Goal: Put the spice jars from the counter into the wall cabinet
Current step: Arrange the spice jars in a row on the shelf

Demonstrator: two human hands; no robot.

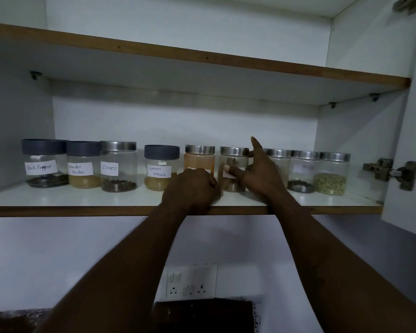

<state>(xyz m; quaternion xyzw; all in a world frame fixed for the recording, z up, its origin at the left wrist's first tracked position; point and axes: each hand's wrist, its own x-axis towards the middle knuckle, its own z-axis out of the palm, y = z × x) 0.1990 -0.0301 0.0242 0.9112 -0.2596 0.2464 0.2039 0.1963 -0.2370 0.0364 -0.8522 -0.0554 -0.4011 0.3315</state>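
Observation:
Several labelled spice jars stand in a row on the wall cabinet's lower shelf (82, 200): black pepper (43, 164), coriander powder (83, 167), cloves (118, 168), garam masala (161, 169), then an orange-powder jar (199, 159). My right hand (259, 174) grips a silver-lidded jar (233, 157), thumb on its white label, fingers round its right side and index finger raised. Resting on the shelf's front edge before the orange jar is my left hand (192, 188), closed in a fist with nothing in it. Three more silver-lidded jars (332, 174) stand to the right, one partly hidden by my hand.
An upper shelf (202, 58) hangs low over the jars. The open cabinet door with its hinge (392, 173) is at the right. Below the cabinet, a switch-and-socket plate (191, 282) is on the wall above the dark counter (202, 313).

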